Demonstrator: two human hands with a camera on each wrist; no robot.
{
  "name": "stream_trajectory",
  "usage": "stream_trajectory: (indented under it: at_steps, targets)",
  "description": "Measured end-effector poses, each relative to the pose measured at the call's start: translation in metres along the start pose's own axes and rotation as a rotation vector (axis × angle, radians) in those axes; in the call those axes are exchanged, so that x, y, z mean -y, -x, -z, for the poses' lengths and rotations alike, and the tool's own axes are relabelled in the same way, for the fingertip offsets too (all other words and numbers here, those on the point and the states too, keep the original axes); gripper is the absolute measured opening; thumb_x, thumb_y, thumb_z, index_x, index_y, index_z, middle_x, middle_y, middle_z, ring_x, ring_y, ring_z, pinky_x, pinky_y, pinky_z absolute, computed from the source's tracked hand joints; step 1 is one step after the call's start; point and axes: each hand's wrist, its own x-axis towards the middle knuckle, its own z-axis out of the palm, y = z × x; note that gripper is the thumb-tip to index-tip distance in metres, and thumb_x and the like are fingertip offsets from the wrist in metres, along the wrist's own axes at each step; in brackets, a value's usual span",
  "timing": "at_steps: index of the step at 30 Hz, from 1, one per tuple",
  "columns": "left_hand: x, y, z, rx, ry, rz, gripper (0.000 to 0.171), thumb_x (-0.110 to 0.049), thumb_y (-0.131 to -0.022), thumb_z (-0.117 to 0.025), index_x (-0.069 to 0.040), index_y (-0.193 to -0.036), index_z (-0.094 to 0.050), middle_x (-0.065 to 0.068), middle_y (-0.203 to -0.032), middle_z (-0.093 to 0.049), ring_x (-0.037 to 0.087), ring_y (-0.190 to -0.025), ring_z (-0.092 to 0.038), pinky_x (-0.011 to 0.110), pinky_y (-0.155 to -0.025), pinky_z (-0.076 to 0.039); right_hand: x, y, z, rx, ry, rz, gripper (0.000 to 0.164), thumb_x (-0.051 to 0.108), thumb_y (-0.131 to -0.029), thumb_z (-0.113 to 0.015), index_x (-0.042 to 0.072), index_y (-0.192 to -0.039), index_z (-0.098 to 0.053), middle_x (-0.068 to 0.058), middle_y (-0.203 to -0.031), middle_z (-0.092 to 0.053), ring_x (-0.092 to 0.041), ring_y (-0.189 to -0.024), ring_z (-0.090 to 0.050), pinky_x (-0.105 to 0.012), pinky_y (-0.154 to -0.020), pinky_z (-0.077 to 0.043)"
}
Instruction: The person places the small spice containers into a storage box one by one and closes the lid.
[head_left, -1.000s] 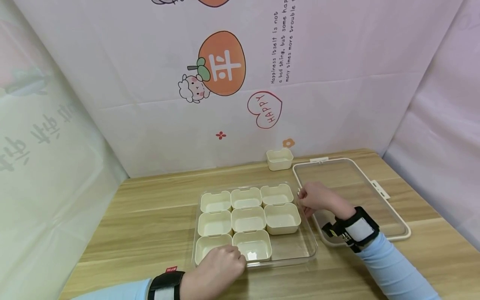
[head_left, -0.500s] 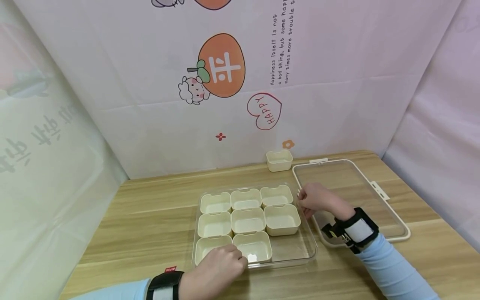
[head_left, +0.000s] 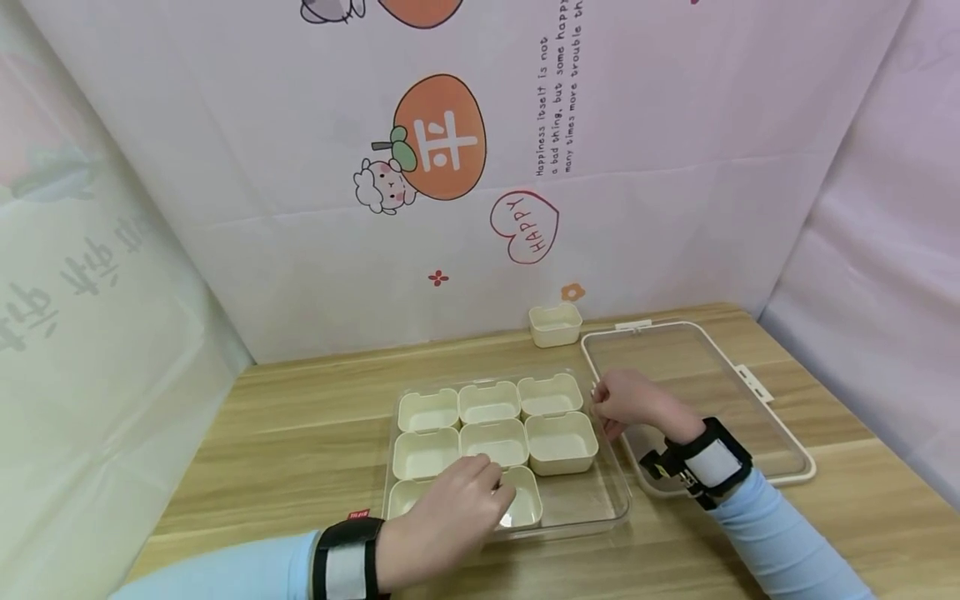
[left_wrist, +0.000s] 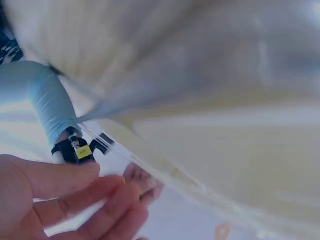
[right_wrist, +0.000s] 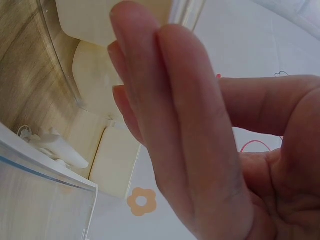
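A clear rectangular tray lies on the wooden table, holding several cream bins in rows, with a bare spot at its front right corner. Over the front row hovers my left hand, hiding parts of the front bins. In the left wrist view its fingers are loosely bent, with nothing between them and the thumb. My right hand holds the tray's right wall near the middle-row bin. In the right wrist view, long fingers overlap that wall and the thumb tip is hidden.
A clear lid with a white frame lies right of the tray, under the right wrist. One more cream bin stands behind, against the printed backdrop cloth. Wooden tabletop extends to the left.
My left hand has risen from the tray's front edge and moved a little right and forward over the front bins. The right hand stays at the tray's side. The head view has shifted slightly.
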Motion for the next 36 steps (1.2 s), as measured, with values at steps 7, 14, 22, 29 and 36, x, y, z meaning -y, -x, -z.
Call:
stream_trajectory:
  at_steps: [7, 14, 22, 29, 36]
  targets:
    - [0.009, -0.02, 0.002, 0.011, -0.014, 0.029, 0.011, -0.006, -0.073, -0.057, -0.016, -0.068, -0.059, -0.004, -0.065, -0.049, 0.013, -0.061, -0.045, 0.023, -0.053, -0.032, -0.001, 0.0, -0.001, -0.002, 0.0, -0.001, 0.014, -0.001, -0.084, -0.051, -0.008, -0.078, -0.061, -0.01, -0.061, -0.065, -0.023, -0.055, -0.068, -0.034, -0.056, -0.057]
    - [0.027, -0.046, -0.004, 0.017, -0.031, 0.073, 0.009, -0.007, -0.076, -0.061, -0.015, -0.074, -0.063, -0.003, -0.069, -0.055, 0.013, -0.064, -0.05, 0.023, -0.053, -0.036, -0.001, 0.001, -0.001, -0.001, 0.009, 0.008, 0.013, 0.0, -0.085, -0.052, -0.007, -0.077, -0.06, -0.009, -0.061, -0.065, -0.023, -0.055, -0.068, -0.034, -0.056, -0.057]
    - [0.049, -0.072, -0.025, 0.015, 0.022, 0.175, 0.003, -0.015, -0.08, -0.068, -0.013, -0.08, -0.066, 0.0, -0.078, -0.06, 0.015, -0.072, -0.056, 0.025, -0.062, -0.047, -0.002, -0.001, -0.001, 0.003, 0.012, 0.001, 0.014, 0.001, -0.086, -0.052, -0.005, -0.078, -0.061, -0.01, -0.062, -0.066, -0.021, -0.054, -0.068, -0.032, -0.055, -0.056]
    - [0.065, -0.095, -0.039, 0.014, 0.054, 0.234, 0.004, -0.014, -0.083, -0.066, -0.011, -0.085, -0.068, 0.002, -0.081, -0.061, 0.016, -0.078, -0.057, 0.025, -0.065, -0.048, -0.003, -0.002, -0.001, -0.003, 0.011, -0.01, 0.013, 0.0, -0.085, -0.051, -0.006, -0.078, -0.061, -0.009, -0.062, -0.065, -0.02, -0.054, -0.068, -0.033, -0.055, -0.057]
    - [0.073, -0.112, -0.049, 0.008, 0.087, 0.281, 0.012, -0.011, -0.089, -0.057, -0.01, -0.085, -0.068, 0.003, -0.08, -0.06, 0.016, -0.075, -0.055, 0.026, -0.063, -0.046, -0.002, -0.002, 0.0, -0.001, 0.019, -0.019, 0.013, 0.001, -0.086, -0.051, -0.006, -0.081, -0.061, -0.01, -0.063, -0.066, -0.021, -0.055, -0.068, -0.032, -0.056, -0.057]
